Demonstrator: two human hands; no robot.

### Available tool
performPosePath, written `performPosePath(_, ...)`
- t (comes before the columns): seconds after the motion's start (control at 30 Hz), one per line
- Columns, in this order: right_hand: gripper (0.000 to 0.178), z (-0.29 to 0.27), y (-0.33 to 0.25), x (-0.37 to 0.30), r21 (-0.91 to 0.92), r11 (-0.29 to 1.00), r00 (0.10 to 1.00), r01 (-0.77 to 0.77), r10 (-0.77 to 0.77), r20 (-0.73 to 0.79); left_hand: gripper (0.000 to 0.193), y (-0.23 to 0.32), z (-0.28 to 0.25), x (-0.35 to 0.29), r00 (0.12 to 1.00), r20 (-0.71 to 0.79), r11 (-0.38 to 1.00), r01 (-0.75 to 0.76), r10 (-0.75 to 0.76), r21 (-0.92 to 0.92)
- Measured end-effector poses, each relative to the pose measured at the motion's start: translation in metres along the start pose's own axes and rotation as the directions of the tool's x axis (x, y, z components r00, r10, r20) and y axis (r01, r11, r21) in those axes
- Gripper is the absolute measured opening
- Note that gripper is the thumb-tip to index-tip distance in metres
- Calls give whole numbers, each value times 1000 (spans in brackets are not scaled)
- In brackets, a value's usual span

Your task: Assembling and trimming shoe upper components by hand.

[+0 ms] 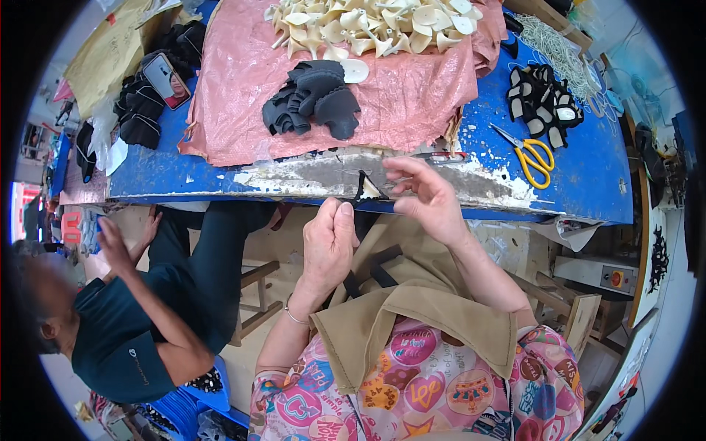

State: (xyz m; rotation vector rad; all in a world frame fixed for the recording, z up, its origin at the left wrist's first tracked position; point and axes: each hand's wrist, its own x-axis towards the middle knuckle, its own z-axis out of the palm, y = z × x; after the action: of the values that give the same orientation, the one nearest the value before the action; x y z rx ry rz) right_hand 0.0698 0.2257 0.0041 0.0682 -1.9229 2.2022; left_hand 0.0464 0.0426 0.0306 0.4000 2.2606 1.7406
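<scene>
My left hand [329, 239] is closed, thumb up, just off the table's front edge. Between its fingers and my right hand is a small black-edged cream piece [369, 190], three-cornered in outline and probably a shoe part. The left fingertips appear to pinch its lower black edge. My right hand [428, 202] is open to the right of the piece, its fingers apart and curved. Whether a thin thread runs between the hands cannot be seen. Yellow-handled scissors [535, 159] lie on the table to the right, blades pointing away to the left.
On the blue table [588, 176] lies a pink woven sheet [412, 95], bearing cream plastic pieces [368, 29] and dark grey scalloped pieces [316, 95]. Black-and-cream parts [544, 103] and tangled cord [548, 44] are at right. A phone [166, 79] stands left; a co-worker [140, 323] sits beside me.
</scene>
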Motion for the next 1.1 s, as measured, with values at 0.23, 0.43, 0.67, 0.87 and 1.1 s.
performPosePath(0.23,19,22,5,-12,-508,806,916,303,-393,-76,27,-1,6,-1,999,-31,1000,-25,24,-4)
performPosePath(0.43,15,21,12,-14,-302,936,950,183,-247,-189,23,3,11,-5,997,-43,988,-59,66,143)
performPosePath(0.67,17,21,12,-9,-373,824,894,427,-447,35,35,6,-9,5,913,329,875,351,-240,-334)
performPosePath(0.87,18,27,9,-10,-456,748,866,483,-483,125,35,5,-16,3,888,340,899,390,-309,-200)
performPosePath(1.1,14,25,11,-10,-450,809,914,377,-403,43,23,-3,-26,7,826,454,791,507,-334,-342)
